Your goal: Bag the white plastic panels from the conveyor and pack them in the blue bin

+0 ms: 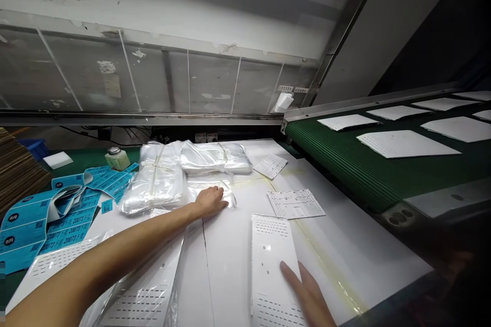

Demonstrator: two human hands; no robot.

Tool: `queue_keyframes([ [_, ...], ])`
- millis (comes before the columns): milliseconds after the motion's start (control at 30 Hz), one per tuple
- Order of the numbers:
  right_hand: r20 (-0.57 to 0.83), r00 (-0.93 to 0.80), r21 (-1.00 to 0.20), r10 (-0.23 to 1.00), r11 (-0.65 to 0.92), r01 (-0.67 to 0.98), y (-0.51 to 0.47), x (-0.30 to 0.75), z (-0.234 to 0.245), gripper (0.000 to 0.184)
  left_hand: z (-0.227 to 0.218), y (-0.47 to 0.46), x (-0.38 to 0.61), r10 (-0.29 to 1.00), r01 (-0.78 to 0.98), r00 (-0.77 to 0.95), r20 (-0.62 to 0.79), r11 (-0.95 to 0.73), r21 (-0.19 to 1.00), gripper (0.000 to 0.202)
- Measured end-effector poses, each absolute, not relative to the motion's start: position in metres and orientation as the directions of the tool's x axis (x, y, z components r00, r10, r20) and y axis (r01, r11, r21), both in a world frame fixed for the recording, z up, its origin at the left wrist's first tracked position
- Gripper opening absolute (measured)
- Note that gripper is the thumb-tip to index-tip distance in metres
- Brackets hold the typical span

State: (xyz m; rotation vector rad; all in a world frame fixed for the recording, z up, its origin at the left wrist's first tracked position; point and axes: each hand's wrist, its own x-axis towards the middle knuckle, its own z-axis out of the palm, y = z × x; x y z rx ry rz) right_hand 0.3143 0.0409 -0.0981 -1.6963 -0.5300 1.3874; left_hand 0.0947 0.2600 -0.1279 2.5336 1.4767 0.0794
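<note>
- White perforated panel (268, 260) lies bare and lengthwise on the white work table (368, 260), near the table's front edge.
- Right hand (307, 291) is open, with its fingers (287, 273) extended and touching the panel's right edge; it is not clenched or visibly lifting the panel.
- Left hand (210, 202) reaches forward, palm down, onto a loose clear plastic bag (210, 186). Its fingers are lightly curved, but whether they pinch the film cannot be told.
- Bagged perforated panel (141, 296) lies under the left forearm, wrapped in clear film: one panel is covered so far, as the table shows.
- Two smaller perforated sheets (295, 203) (270, 166) remain bare, one right of the left hand and one farther forward.
- Tied bundles of clear plastic bags (157, 179) stand ready beyond the left hand, so plenty of bags remain unused.
- Blue printed label strips (49, 219) lie in loose curls at the table's left, near a glass jar with a metal lid (118, 159).
- Green conveyor belt (330, 138) runs along the right, carrying several white sheets (406, 143), all unbagged.
</note>
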Motion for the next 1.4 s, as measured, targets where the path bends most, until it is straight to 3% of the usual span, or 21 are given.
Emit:
queue_keyframes([
  [233, -0.549, 0.337, -0.834, 0.764, -0.525, -0.169, 0.037, 0.312, -0.102, 0.07, -0.13, 0.271, 0.095, 0.873, 0.863, 0.475, -0.11, -0.437, 0.253, 0.029],
  [467, -0.494, 0.355, -0.867, 0.794, -0.479, -0.136, 0.038, 0.31, -0.105, 0.066, -0.132, 0.269, 0.081, 0.865, 0.831, 0.496, -0.076, -0.448, 0.33, 0.028],
  [933, -0.482, 0.356, -0.875, 0.801, -0.459, -0.152, 0.037, 0.315, -0.114, 0.061, -0.117, 0.278, 0.066, 0.89, 0.696, 0.452, -0.064, -0.306, 0.649, 0.015],
  [1167, -0.497, 0.242, -0.854, 0.833, -0.421, -0.306, 0.042, 0.302, -0.093, 0.061, -0.106, 0.28, 0.053, 0.919, 0.534, 0.39, -0.063, -0.17, 0.828, 0.022],
  [1400, -0.329, 0.183, -0.943, 0.926, -0.33, -0.026, 0.098, 0.259, -0.08, 0.042, -0.093, 0.285, 0.055, 0.93, 0.369, 0.346, -0.123, -0.015, 0.929, 0.023],
])
